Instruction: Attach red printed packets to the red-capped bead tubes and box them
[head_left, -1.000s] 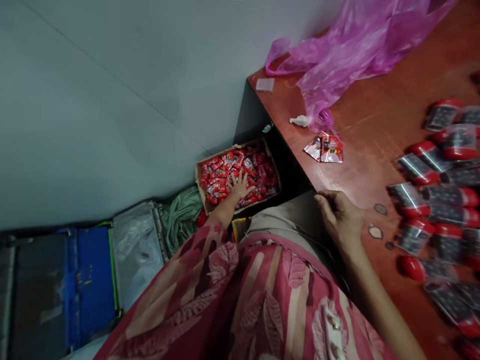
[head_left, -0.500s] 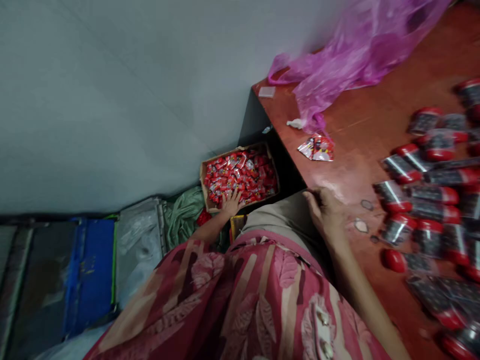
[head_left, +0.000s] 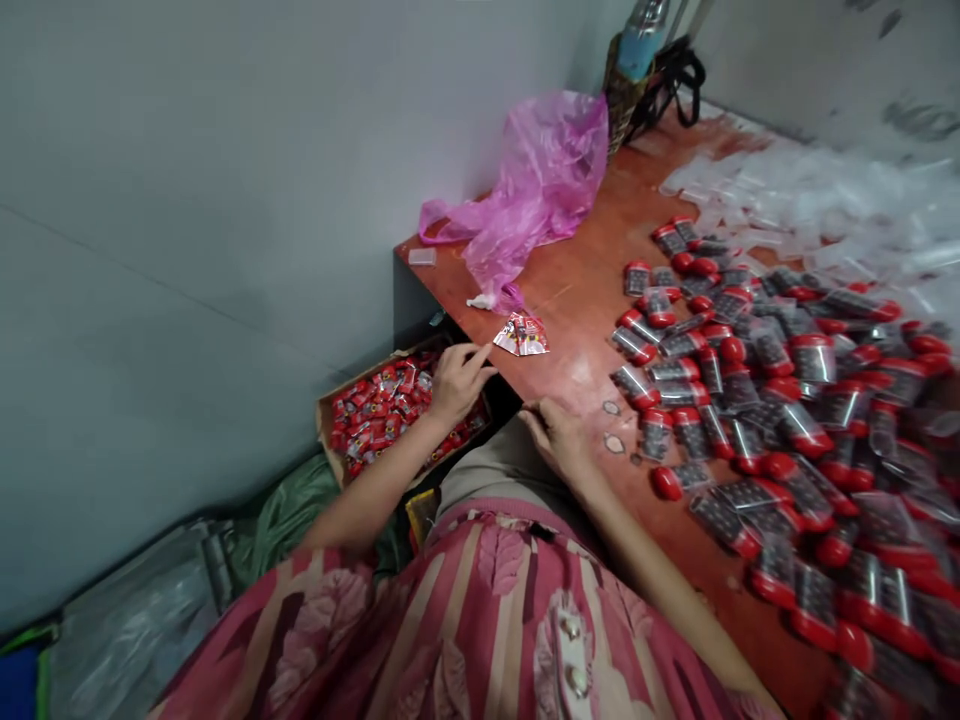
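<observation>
My left hand (head_left: pixel 463 382) hangs over the table's near left corner edge, above the box, its fingers apart and nothing visible in it. Just beyond its fingertips lie small red printed sachets (head_left: pixel 523 336) on the red-brown table (head_left: pixel 559 375). Below it stands a cardboard box (head_left: pixel 325 425) filled with small red wrapped packets (head_left: pixel 382 405), partly covered by my left forearm. My right hand (head_left: pixel 556 437) rests at the table edge by my lap, fingers curled in, with nothing showing in them. To its right spread many clear jars with red lids and dark contents (head_left: pixel 690 432).
A crumpled pink plastic bag (head_left: pixel 536 190) lies at the back left of the table, with a small clear piece (head_left: pixel 422 257) beside it. Clear empty containers (head_left: pixel 817 205) pile up at the far right. A blue flask (head_left: pixel 640 50) stands at the back. Green cloth (head_left: pixel 289 515) lies below the box.
My left hand has lifted out of the box of red packets and moved right to the table edge by the sachets. My right hand stays at the edge. The view has swung right.
</observation>
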